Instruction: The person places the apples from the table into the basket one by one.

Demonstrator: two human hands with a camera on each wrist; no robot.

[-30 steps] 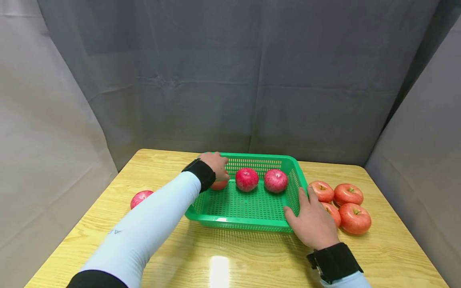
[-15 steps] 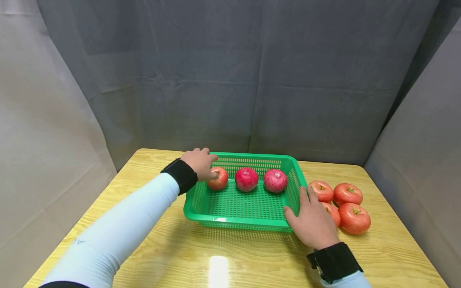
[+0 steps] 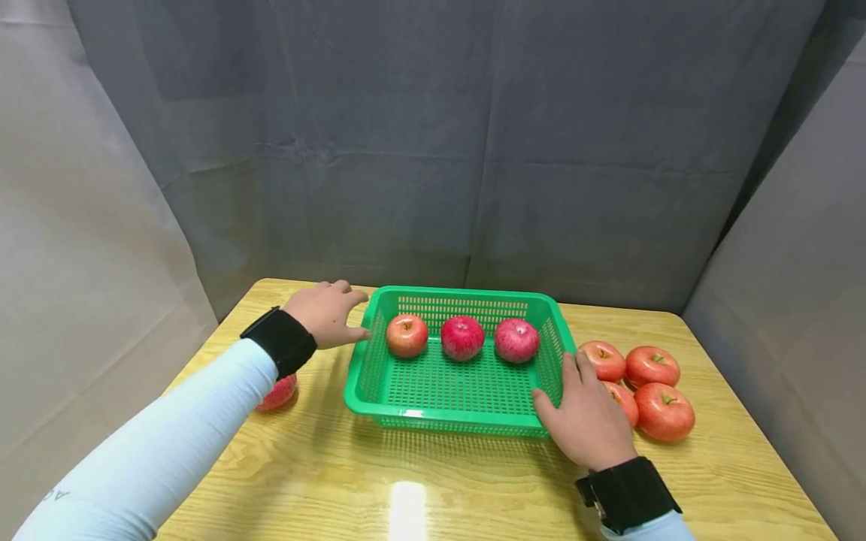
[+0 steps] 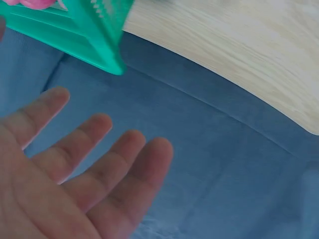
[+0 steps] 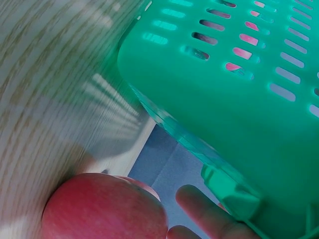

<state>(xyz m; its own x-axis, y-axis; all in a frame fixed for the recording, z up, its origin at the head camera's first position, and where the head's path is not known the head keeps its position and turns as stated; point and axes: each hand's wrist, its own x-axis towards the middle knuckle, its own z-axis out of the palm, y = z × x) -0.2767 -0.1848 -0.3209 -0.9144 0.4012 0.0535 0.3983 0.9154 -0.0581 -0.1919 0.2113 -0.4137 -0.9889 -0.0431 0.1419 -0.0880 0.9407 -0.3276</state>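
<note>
Green basket, one, on the wooden table; I count three apples inside, in a row, apart. Left hand: empty, fingers spread, beside the basket's left rim. Right hand: fingers extended, resting at the right rim. Four more apples, clustered right; single apple, left, partly hidden.

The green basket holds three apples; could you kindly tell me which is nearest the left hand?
The leftmost apple, nearest the left hand: it is orange-red, while the middle apple and rightmost apple are deeper pinkish red.
</note>
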